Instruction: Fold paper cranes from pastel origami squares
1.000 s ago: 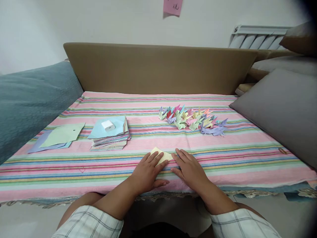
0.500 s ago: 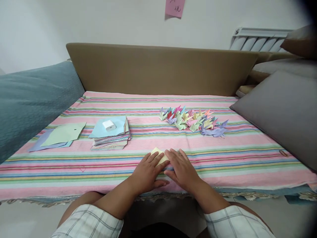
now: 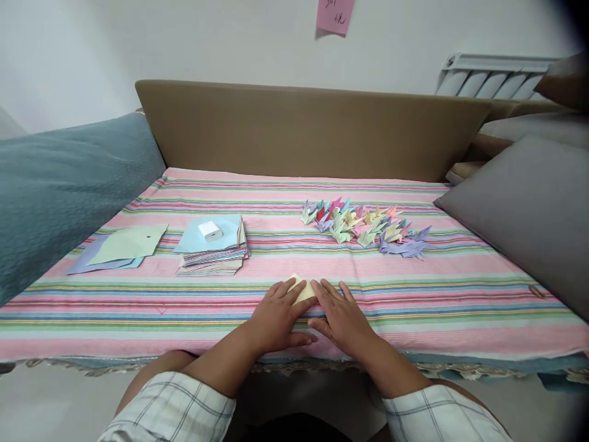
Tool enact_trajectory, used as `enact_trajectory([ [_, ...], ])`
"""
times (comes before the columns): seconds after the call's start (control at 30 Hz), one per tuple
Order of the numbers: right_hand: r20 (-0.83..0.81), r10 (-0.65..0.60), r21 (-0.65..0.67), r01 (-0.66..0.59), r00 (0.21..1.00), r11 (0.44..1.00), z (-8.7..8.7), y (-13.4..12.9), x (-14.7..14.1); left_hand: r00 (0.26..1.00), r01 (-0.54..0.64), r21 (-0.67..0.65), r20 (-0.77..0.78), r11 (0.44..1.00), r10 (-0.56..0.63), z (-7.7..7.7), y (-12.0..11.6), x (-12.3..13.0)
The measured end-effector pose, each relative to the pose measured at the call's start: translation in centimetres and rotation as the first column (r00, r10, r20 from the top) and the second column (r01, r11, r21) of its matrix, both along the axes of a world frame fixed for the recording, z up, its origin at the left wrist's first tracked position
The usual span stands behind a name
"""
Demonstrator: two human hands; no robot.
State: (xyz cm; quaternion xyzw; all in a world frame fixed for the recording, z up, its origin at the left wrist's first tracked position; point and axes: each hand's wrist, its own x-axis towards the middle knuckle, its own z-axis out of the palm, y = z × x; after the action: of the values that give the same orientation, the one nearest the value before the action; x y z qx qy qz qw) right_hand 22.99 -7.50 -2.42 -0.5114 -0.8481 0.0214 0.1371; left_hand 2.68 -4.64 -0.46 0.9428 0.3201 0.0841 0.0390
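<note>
A small pale yellow piece of folded paper lies on the striped cloth in front of me, partly covered by my fingers. My left hand rests flat on its left side, fingers spread and pointing away from me. My right hand lies on the right, fingertips at the paper's right edge, fingers outstretched and thumb apart. How the paper is folded under the hands is hidden.
Several colourful folded paper cranes cluster beyond my right hand. At left stands a stack of paper topped by a white box-shaped item, beside loose sheets. Cushions edge the right side.
The whole view has shifted slightly, so things appear a little further right. Both hands stay on the yellow paper in nearly the same pose.
</note>
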Motion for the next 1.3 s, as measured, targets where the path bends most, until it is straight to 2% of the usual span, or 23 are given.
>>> enact_trajectory([
  [0.27, -0.033, 0.0, -0.001, 0.0, 0.999, 1.0, 0.7, 0.4, 0.3, 0.998, -0.033, 0.005, 0.052, 0.999, 0.032, 0.1, 0.8, -0.4],
  [0.47, -0.073, 0.018, 0.038, -0.015, 0.997, 0.999, 1.1, 0.8, 0.4, 0.99, -0.036, 0.129, 0.14, 0.991, 0.018, 1.2, 1.2, -0.3],
  [0.57, -0.096, 0.021, 0.07, -0.014, 0.995, 0.997, 1.1, 0.9, 0.2, 0.987, -0.036, 0.147, 0.16, 0.989, 0.012, 1.5, 1.1, -0.2],
  [0.73, -0.191, 0.016, 0.13, 0.009, 0.981, 0.991, 1.0, 1.4, -0.6, 0.978, -0.109, 0.105, 0.191, 0.989, 0.087, 1.7, 1.1, 0.0],
  [0.83, -0.29, 0.027, 0.115, 0.007, 0.957, 0.993, 1.4, 1.7, -1.0, 0.949, -0.162, -0.011, 0.273, 0.987, 0.159, 1.8, 1.2, -0.3],
  [0.9, -0.4, 0.018, 0.068, 0.01, 0.916, 0.998, 2.0, 1.8, -0.9, 0.88, -0.184, -0.141, 0.418, 0.973, 0.227, 2.0, 1.2, -0.6],
  [0.93, -0.472, -0.006, 0.027, 0.021, 0.882, 0.999, 2.3, 1.9, -0.8, 0.817, -0.187, -0.229, 0.504, 0.955, 0.28, 2.1, 1.3, -0.7],
  [1.0, -0.625, -0.104, -0.111, 0.044, 0.774, 0.993, 2.8, 2.0, -0.5, 0.642, -0.149, -0.43, 0.643, 0.89, 0.418, 2.3, 1.6, -1.0],
  [1.07, -0.727, -0.184, -0.239, 0.008, 0.662, 0.971, 2.9, 2.4, 0.0, 0.465, -0.083, -0.573, 0.702, 0.816, 0.54, 2.5, 1.9, -1.2],
  [1.1, -0.747, -0.2, -0.284, -0.033, 0.634, 0.958, 2.8, 2.6, 0.3, 0.408, -0.074, -0.601, 0.71, 0.796, 0.574, 2.5, 2.1, -1.3],
  [1.13, -0.744, -0.215, -0.333, -0.071, 0.633, 0.94, 2.6, 2.9, 0.5, 0.389, -0.096, -0.606, 0.707, 0.79, 0.59, 2.5, 2.3, -1.4],
  [1.17, -0.723, -0.227, -0.371, -0.09, 0.653, 0.924, 2.4, 3.2, 0.7, 0.412, -0.145, -0.593, 0.692, 0.792, 0.593, 2.5, 2.4, -1.5],
  [1.2, -0.683, -0.234, -0.392, -0.077, 0.692, 0.917, 2.2, 3.4, 0.8, 0.466, -0.21, -0.564, 0.66, 0.798, 0.589, 2.3, 2.5, -1.7],
  [1.3, -0.484, -0.267, -0.39, 0.068, 0.833, 0.918, 2.1, 4.0, 0.7, 0.704, -0.356, -0.406, 0.476, 0.842, 0.528, 1.7, 2.6, -1.9],
])
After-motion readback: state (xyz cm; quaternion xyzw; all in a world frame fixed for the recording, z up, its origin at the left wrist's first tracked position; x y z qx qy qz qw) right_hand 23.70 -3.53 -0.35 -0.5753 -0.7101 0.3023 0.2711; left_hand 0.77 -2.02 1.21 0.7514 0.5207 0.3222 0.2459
